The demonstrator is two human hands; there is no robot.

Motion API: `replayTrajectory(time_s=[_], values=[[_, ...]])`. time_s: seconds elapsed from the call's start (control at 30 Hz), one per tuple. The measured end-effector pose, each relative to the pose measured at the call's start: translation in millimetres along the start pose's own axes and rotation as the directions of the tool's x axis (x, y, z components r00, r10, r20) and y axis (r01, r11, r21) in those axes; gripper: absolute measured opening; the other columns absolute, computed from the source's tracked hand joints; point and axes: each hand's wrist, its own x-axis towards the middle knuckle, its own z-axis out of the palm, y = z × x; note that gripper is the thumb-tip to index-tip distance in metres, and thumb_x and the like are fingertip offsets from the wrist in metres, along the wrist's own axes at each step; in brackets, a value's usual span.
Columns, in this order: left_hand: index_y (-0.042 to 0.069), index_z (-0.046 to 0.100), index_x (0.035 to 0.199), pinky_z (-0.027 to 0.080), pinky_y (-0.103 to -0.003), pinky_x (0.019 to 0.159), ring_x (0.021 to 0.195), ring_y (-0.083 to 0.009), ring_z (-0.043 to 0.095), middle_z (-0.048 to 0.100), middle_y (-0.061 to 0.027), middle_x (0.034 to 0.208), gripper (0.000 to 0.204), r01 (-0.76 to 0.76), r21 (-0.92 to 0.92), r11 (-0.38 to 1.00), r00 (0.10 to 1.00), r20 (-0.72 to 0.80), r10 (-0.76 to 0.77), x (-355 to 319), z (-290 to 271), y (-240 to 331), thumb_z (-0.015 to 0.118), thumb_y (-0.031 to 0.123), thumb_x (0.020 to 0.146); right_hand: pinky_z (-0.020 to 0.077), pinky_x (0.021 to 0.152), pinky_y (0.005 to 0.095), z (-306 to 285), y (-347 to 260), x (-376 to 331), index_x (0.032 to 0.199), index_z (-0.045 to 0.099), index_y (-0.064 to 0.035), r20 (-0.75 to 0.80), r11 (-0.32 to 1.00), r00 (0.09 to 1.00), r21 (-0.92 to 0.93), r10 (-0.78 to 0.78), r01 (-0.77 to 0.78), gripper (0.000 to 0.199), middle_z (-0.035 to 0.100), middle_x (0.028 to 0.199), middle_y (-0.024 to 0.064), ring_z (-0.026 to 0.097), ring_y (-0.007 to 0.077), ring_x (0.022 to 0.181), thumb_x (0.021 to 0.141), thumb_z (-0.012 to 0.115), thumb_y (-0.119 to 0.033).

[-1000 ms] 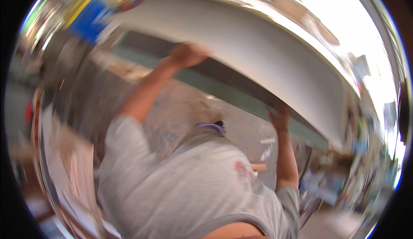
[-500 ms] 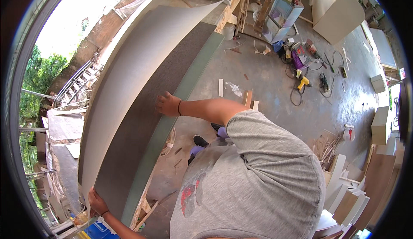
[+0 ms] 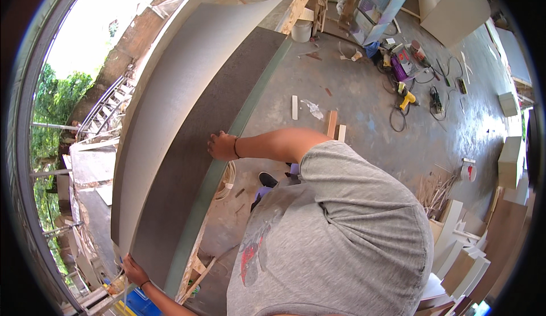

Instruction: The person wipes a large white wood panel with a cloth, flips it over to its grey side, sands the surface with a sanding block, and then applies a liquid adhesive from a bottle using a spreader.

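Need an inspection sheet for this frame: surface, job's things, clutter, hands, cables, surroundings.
Surface: bare concrete floor, dusty, wood scraps lying on it.
Job's things: large grey panel with a green edge, carried on its long side.
Clutter: wood offcuts, white bucket, stacked boards at the right.
Hands: right hand grips the panel's green edge near mid-length; left hand holds its lower corner.
Cables: black cords loop around a yellow drill and other power tools.
Surroundings: open side with railing and trees at the left.
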Motion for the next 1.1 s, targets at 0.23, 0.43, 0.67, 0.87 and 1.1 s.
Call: replayTrajectory(time_s=[0.23,0.43,0.67,0.87,1.1], values=[[0.004,0.059,0.093,0.042,-0.044,0.078,0.081,-0.0345,0.056,0.061,-0.0164,0.086,0.017,0.039,0.031,0.999,0.997,-0.075,-0.036,10,14,32,0.05,0.017,0.088,0.0491,0.069,0.0449,7,25,-13,0.111,0.053,-0.0048,-0.03,1.0,1.0,0.03,-0.007,0.008,0.037,0.052,0.114,0.0142,0.05,0.0333,0.106,0.079,0.049,-0.022],[0.01,0.062,0.088,0.047,-0.041,0.062,0.069,-0.0301,0.058,0.06,-0.0125,0.077,0.014,0.089,0.127,0.988,0.991,-0.108,-0.076,-71,30,4,0.053,0.02,0.084,0.0391,0.089,0.0472,2,-8,-8,0.113,0.053,-0.0139,-0.193,0.986,0.974,0.094,-0.121,0.141,0.043,0.047,0.125,0.0087,0.041,0.0292,0.117,0.07,0.054,-0.013],[0.01,0.055,0.077,0.045,-0.041,0.079,0.079,-0.0257,0.057,0.056,-0.0061,0.077,0.018,0.116,-0.06,0.991,0.991,-0.055,-0.119,-87,68,55,0.055,0.027,0.081,0.0312,0.092,0.0486,11,17,-29,0.118,0.051,-0.0111,-0.286,0.992,0.958,0.108,-0.033,0.067,0.039,0.053,0.117,0.0121,0.044,0.0304,0.113,0.08,0.049,-0.021],[0.008,0.058,0.086,0.041,-0.043,0.088,0.094,-0.0256,0.053,0.055,-0.0074,0.094,0.025,0.409,-0.102,0.907,0.909,-0.046,-0.415,-134,105,84,0.055,0.033,0.081,0.0234,0.099,0.0489,23,43,-35,0.121,0.049,-0.0084,-0.242,0.989,0.969,0.13,-0.041,0.074,0.05,0.048,0.122,0.0157,0.039,0.0343,0.117,0.08,0.052,-0.037],[0.007,0.059,0.09,0.039,-0.041,0.09,0.107,-0.0285,0.045,0.044,-0.0133,0.119,0.032,0.913,-0.229,0.337,0.333,-0.057,-0.941,-146,175,150,0.062,0.035,0.075,0.0311,0.096,0.0451,-4,29,-42,0.113,0.056,-0.0139,0.098,0.967,0.989,0.218,0.111,-0.13,0.05,0.052,0.118,0.0172,0.045,0.0354,0.112,0.081,0.047,-0.051]])
